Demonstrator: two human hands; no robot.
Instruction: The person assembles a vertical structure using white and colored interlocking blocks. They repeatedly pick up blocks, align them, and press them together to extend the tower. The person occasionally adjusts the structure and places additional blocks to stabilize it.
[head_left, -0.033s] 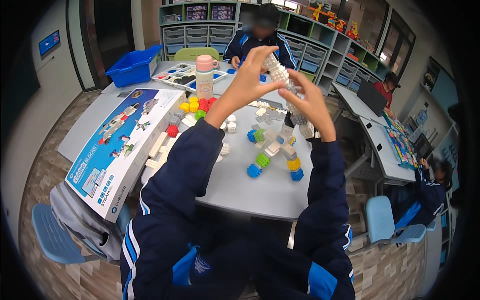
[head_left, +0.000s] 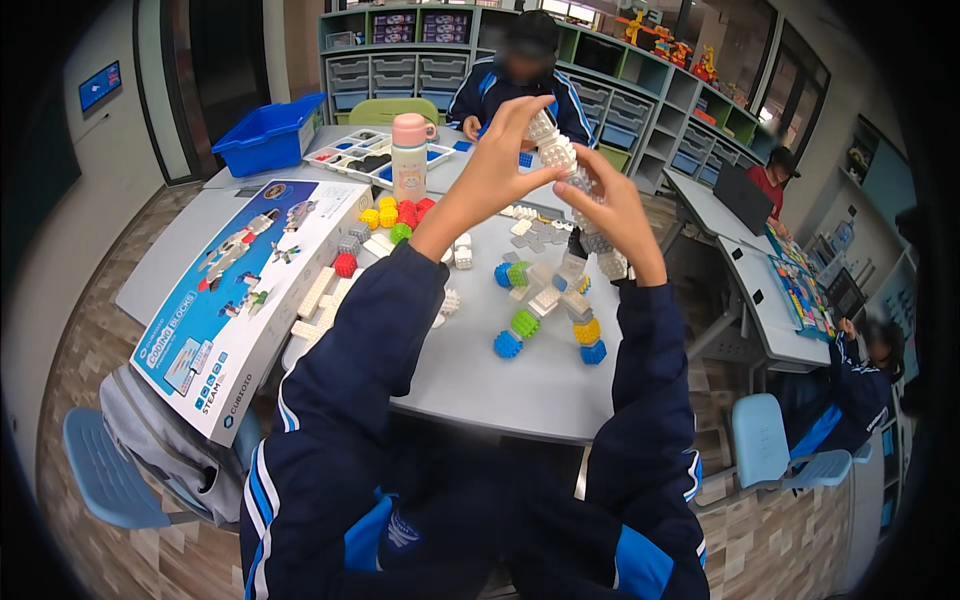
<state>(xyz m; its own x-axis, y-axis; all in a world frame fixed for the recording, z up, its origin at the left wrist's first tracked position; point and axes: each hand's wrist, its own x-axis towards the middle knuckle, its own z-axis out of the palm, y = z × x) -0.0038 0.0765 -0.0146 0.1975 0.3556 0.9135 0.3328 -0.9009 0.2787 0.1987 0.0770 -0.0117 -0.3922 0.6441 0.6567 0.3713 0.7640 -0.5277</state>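
Note:
Up above the table I hold a chain of white studded building blocks (head_left: 556,153) in both hands. My left hand (head_left: 492,165) grips its upper end between thumb and fingers. Lower down, my right hand (head_left: 622,212) is closed round the chain, which runs on behind the palm toward the table; part of it is hidden there. Below my hands stands a figure of joined blocks (head_left: 544,301), with a pale middle and legs in green, blue and yellow. I cannot tell whether the chain is joined to it.
Loose red blocks (head_left: 407,212) and white blocks (head_left: 317,291) lie left, beside a large block-set box (head_left: 240,290). A pink-topped bottle (head_left: 409,165), a sorting tray (head_left: 340,151) and a blue bin (head_left: 266,140) stand farther back. Across the table sits a person (head_left: 520,85).
My right hand and the lower part of the chain have shifted very slightly left. Both hands keep their hold.

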